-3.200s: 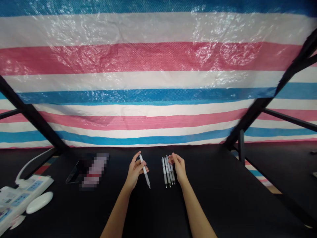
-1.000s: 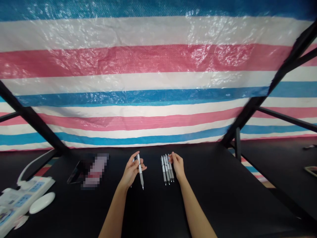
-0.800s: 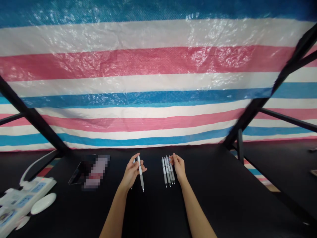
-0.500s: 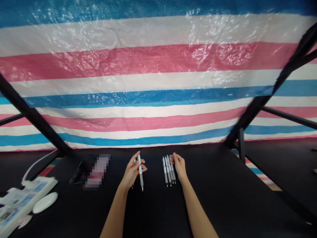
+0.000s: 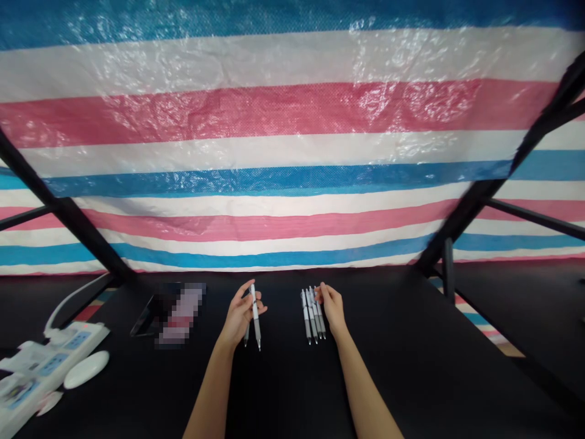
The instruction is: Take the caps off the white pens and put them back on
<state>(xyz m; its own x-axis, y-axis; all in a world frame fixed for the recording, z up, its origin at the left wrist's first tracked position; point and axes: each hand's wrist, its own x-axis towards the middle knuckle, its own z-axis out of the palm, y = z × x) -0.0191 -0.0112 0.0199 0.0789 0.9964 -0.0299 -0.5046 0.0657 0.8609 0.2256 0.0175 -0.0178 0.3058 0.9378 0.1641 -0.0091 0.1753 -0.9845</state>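
At your far left, a white power strip (image 5: 75,341) lies on the black tabletop (image 5: 411,366), with a smooth white oval object (image 5: 86,369) just beside it. Farther right is a dark phone (image 5: 145,318), next to a pixelated patch. Your left hand (image 5: 242,311) pinches a white-and-grey retractable pen (image 5: 256,320) between thumb and fingers: glossy white upper barrel, dark mark near the clip, grey grip section, pointed metallic tip slanting down toward you. A second pen (image 5: 247,338) shows its grey lower end beneath that hand; you can't tell here whether it is held. To the right, four matching pens (image 5: 312,317) lie close side by side, tips toward you. Your right hand (image 5: 333,305) has its fingers bunched narrowly at the rightmost one's top; whether they grip it can't be told.
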